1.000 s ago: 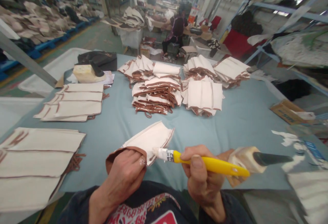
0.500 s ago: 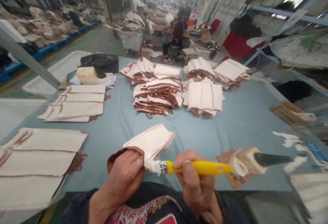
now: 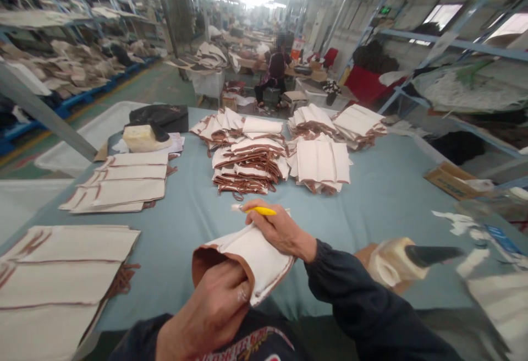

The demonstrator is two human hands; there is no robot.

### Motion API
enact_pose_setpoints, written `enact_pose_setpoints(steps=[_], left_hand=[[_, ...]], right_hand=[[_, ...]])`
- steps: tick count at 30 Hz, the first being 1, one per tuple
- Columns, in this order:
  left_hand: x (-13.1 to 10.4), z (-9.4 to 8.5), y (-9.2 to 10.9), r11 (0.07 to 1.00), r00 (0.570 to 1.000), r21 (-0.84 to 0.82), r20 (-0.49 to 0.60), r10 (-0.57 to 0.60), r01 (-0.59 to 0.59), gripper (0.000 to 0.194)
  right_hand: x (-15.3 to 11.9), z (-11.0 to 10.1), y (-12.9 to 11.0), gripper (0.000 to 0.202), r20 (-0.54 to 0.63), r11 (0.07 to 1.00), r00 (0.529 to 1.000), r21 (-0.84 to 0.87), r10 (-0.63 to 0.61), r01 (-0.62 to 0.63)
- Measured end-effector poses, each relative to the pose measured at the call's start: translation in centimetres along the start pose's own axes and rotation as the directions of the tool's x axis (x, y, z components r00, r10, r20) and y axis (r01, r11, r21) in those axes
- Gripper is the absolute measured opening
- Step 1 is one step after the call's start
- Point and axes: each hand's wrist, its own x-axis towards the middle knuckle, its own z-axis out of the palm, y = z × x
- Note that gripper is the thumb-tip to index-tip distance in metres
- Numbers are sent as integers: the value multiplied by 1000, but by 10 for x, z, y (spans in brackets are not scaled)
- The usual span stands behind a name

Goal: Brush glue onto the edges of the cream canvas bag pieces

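A cream fabric pouch (image 3: pixel 264 251) with a brown lining lies tilted in front of me, its open mouth toward my left hand (image 3: pixel 214 300). The fingers of that hand reach inside the mouth and hold the pouch by its near edge; their tips are hidden. White smears mark the knuckles. My right hand (image 3: pixel 278 229) grips a yellow-handled paintbrush (image 3: pixel 264 211), bristles pointing left, while resting on the far part of the pouch. To the right, a cut-open plastic container (image 3: pixel 391 262) with a dark handle or neck lies on a brown piece.
Stacks of cream pieces with brown edges lie at the left (image 3: pixel 61 262), the centre back (image 3: pixel 249 163) and the right back (image 3: pixel 324 163). A yellowish block-like container (image 3: pixel 144 138) and a dark cloth (image 3: pixel 160 118) sit back left. A cardboard box (image 3: pixel 449 182) stands right. One person sits farther off.
My right hand has moved the brush away from the pouch's near edge, up and left, onto its far side. The pouch has turned, its far end now to the right. The view has tilted up.
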Motion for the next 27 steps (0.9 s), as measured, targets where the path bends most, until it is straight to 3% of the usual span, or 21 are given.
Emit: enact_pose_setpoints(steps=[2, 4, 5, 7, 8, 9, 11, 13, 16, 18, 21, 25, 26, 27], left_hand=[[-1, -5, 2, 995, 998, -73, 30, -63, 65, 33], [-4, -17, 4, 946, 944, -129, 188, -270, 296, 31], [-6, -25, 5, 894, 874, -112, 296, -386, 433, 28], [-9, -42, 6, 784, 689, 10, 469, -552, 621, 22], [-9, -49, 6, 749, 623, 72, 506, -597, 659, 21], [-8, -55, 6, 730, 591, 114, 509, -625, 674, 22], [-3, -59, 4, 706, 594, 125, 450, -667, 697, 24], [6, -56, 1, 696, 640, 45, 353, -682, 717, 22], [19, -46, -3, 652, 687, -220, 280, -671, 726, 26], [25, -39, -6, 540, 691, -445, 328, -645, 715, 31], [28, -30, -10, 357, 671, -627, 379, -637, 693, 41], [25, -26, -12, 285, 594, -611, 390, -703, 738, 53], [24, -27, -11, 285, 584, -597, 395, -709, 750, 55], [24, -28, -10, 289, 578, -583, 401, -710, 760, 55]], right_hand=[[-3, 8, 2, 27, -73, 1000, 997, -22, -5, 4], [-11, 9, 1, 29, -216, 998, 977, -53, 0, -12], [-15, 7, -1, 29, -278, 997, 961, -69, 1, -21], [-24, 1, -5, 25, -356, 995, 935, -96, -9, -27], [-27, -3, -8, 22, -376, 994, 927, -106, -18, -24], [-31, -6, -11, 20, -389, 993, 921, -113, -28, -18], [-36, -9, -17, 18, -405, 992, 913, -129, -48, -6], [-39, -9, -22, 17, -418, 989, 906, -145, -66, 5], [-41, -5, -25, 17, -431, 991, 899, -134, -78, 22], [-40, -2, -25, 17, -435, 994, 897, -108, -79, 35], [-39, -4, -28, 21, -480, 996, 876, -81, -59, 23], [-46, -19, -53, 31, -682, 984, 725, 175, 100, 29], [-48, -22, -61, 34, -677, 965, 722, 258, 139, 57], [-49, -23, -69, 36, -639, 944, 753, 320, 156, 76]])
